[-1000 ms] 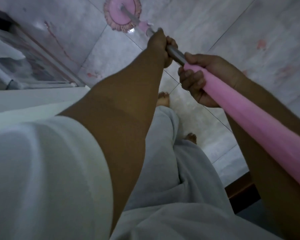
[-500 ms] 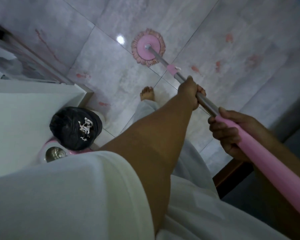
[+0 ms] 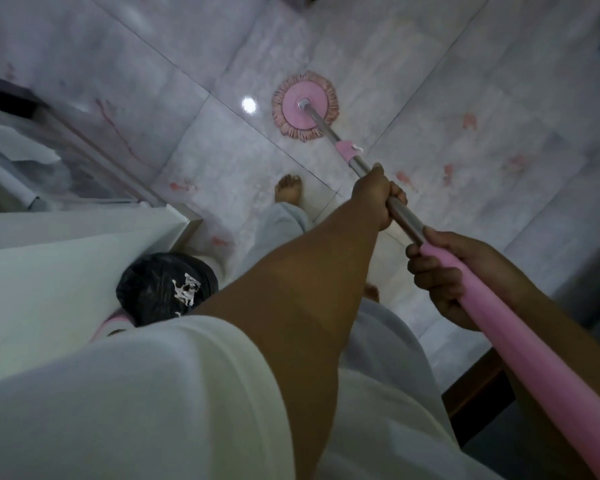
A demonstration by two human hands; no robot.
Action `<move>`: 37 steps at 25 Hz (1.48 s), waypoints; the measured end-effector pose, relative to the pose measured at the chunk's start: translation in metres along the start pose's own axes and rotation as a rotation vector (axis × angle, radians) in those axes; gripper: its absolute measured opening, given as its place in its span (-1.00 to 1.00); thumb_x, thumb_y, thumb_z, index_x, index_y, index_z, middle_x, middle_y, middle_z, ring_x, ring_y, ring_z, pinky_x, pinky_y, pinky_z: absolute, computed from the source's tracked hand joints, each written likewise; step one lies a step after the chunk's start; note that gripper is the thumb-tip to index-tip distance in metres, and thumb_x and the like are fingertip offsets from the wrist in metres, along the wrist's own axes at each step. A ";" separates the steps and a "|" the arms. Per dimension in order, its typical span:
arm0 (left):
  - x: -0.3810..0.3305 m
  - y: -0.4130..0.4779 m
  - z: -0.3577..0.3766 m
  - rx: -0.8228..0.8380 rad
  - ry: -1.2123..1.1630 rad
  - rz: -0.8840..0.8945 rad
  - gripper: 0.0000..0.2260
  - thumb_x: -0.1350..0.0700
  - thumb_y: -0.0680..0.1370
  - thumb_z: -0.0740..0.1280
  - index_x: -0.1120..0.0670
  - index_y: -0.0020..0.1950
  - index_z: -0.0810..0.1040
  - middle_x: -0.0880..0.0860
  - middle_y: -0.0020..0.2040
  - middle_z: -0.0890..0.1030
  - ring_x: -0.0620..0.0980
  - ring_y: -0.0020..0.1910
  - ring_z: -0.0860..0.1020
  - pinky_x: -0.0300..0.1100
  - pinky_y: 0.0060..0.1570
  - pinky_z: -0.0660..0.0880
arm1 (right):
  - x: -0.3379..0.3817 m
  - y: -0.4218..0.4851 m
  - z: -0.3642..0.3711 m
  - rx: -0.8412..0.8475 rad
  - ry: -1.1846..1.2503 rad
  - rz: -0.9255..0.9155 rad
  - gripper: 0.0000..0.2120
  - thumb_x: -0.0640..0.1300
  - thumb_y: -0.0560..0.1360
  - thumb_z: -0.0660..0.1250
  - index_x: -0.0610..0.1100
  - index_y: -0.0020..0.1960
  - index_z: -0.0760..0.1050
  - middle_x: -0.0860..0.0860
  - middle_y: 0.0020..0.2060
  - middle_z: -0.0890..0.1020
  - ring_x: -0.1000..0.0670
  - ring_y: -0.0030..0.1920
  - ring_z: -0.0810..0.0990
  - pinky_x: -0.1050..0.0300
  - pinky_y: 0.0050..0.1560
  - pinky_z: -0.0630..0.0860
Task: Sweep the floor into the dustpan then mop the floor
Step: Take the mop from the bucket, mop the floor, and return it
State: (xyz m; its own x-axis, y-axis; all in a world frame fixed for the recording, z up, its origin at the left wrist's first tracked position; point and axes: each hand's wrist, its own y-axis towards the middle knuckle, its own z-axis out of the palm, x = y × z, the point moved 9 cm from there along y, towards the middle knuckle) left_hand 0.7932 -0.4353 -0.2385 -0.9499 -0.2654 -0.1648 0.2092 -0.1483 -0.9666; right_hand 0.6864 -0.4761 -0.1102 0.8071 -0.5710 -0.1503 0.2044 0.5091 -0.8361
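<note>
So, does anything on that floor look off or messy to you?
Reddish smudges dot the pale tiles right of the mop head, with a long streak at left. They could be stains or the stone's own veining; I cannot tell.

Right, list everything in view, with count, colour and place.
mop: one, pink head, steel pole, pink grip; head flat on floor, upper middle
floor: pale marble tiles, reddish marks
bag: one, black, lower left, beside ledge
ledge: one, white, left
wood edge: one, brown, lower right
feet: two, bare, centre; nearer one mostly hidden
sleeve: one, white, bottom left
left hand: one, grips steel pole
right hand: one, grips pink grip
</note>
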 end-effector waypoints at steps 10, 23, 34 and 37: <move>-0.348 0.103 -0.073 -0.090 -0.163 0.167 -0.71 0.00 0.66 0.16 0.12 -0.20 0.31 0.01 -0.48 0.29 -0.08 -0.58 0.29 -0.38 -0.64 0.34 | 0.198 0.188 0.231 0.186 -0.122 0.013 -0.75 0.06 0.52 0.21 -0.13 -0.14 0.43 0.09 -0.45 0.45 0.18 -0.57 0.43 0.46 -0.58 0.36; -0.402 0.097 -0.130 -0.128 -0.223 0.185 -0.69 0.01 0.65 0.19 0.13 -0.23 0.34 0.01 -0.52 0.33 -0.10 -0.69 0.32 -0.40 -0.64 0.34 | 0.195 0.226 0.297 0.120 -0.179 0.048 -0.72 0.06 0.53 0.22 -0.14 -0.19 0.43 0.09 -0.47 0.43 0.18 -0.59 0.39 0.46 -0.59 0.32; -0.215 0.006 -0.123 -0.143 -0.313 0.030 -0.74 -0.01 0.66 0.18 0.08 -0.18 0.34 -0.01 -0.46 0.28 -0.12 -0.66 0.25 -0.40 -0.65 0.28 | 0.075 0.104 0.213 0.039 -0.134 0.164 -0.73 0.03 0.47 0.28 -0.20 -0.17 0.48 0.04 -0.47 0.44 0.17 -0.60 0.40 0.35 -0.66 0.36; -0.213 0.007 -0.122 -0.140 -0.320 -0.009 -0.70 -0.04 0.65 0.18 0.10 -0.21 0.34 -0.01 -0.49 0.29 -0.11 -0.67 0.27 -0.39 -0.63 0.32 | 0.078 0.104 0.209 0.058 -0.119 0.182 -0.74 0.00 0.45 0.39 -0.21 -0.15 0.48 0.04 -0.46 0.44 0.15 -0.60 0.40 0.32 -0.67 0.37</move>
State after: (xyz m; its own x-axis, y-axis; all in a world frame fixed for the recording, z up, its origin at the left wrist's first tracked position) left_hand 0.9682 -0.2639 -0.2339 -0.8260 -0.5532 -0.1079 0.1462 -0.0254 -0.9889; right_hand 0.8868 -0.3331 -0.0987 0.8926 -0.3881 -0.2295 0.0784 0.6349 -0.7686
